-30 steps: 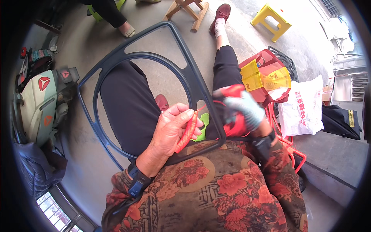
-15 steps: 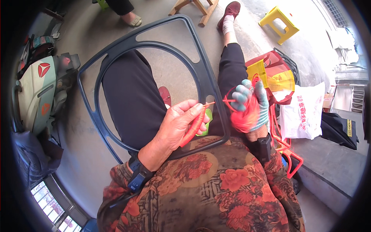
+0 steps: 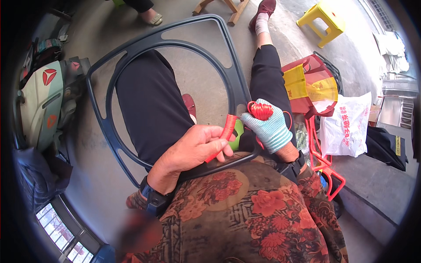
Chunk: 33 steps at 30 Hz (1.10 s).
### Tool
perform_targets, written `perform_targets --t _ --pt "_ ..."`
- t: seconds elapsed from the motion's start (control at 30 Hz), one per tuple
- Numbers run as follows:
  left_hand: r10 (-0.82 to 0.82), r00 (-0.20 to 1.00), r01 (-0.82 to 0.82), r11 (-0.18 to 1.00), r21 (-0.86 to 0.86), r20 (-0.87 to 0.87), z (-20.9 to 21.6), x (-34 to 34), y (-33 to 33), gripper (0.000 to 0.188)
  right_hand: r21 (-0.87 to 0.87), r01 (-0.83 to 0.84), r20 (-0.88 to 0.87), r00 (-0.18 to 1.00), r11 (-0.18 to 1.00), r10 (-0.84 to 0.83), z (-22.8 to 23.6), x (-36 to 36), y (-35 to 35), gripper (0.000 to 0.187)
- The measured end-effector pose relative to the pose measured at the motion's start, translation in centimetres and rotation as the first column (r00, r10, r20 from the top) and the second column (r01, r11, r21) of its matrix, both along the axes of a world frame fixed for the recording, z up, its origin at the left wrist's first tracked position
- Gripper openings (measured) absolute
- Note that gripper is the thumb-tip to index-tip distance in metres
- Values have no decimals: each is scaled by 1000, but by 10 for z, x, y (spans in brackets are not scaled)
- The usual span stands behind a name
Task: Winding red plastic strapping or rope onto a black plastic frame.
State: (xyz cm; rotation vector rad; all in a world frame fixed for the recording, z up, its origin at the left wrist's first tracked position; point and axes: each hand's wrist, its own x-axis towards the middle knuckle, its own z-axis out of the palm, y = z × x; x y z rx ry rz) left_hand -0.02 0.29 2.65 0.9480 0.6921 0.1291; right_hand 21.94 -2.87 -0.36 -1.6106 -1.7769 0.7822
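The left hand's [image 3: 190, 147] fingers pinch the red coil [image 3: 228, 126]. The gloved right hand [image 3: 272, 130] closes on the cord bundle [image 3: 261, 111], fingertips hidden.

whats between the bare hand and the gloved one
In the head view, a red coil, held in the left hand, and part of the dark frame; something green shows behind.

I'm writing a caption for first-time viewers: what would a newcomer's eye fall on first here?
Probably the big dark frame with its round opening, lying across the person's lap. Next come the bright reds at its right edge: a ribbed coil in the bare left hand and a bundle of cord in the gloved right hand. The yellow stool stands out at upper right.
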Motion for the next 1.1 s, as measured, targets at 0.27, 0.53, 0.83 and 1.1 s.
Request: perform_targets --t 0.27,0.53,0.83,1.1 --pt "35 954 68 942 329 -299 5 9 -5 24 60 18 79 997 998 -23 -8 -2 3 28" --pt "144 983 -136 988 72 -112 -1 11 -8 27 78 33 38 999 996 -36 -3 -6 -2 26" --pt "55 993 -51 998 47 -108 1 3 -8 26 -44 45 -22 999 998 -46 3 -7 -8 27" --pt "212 976 -214 976 -44 -55 1 11 -12 36 -60 105 -58 992 993 -108 6 -8 -1 27"
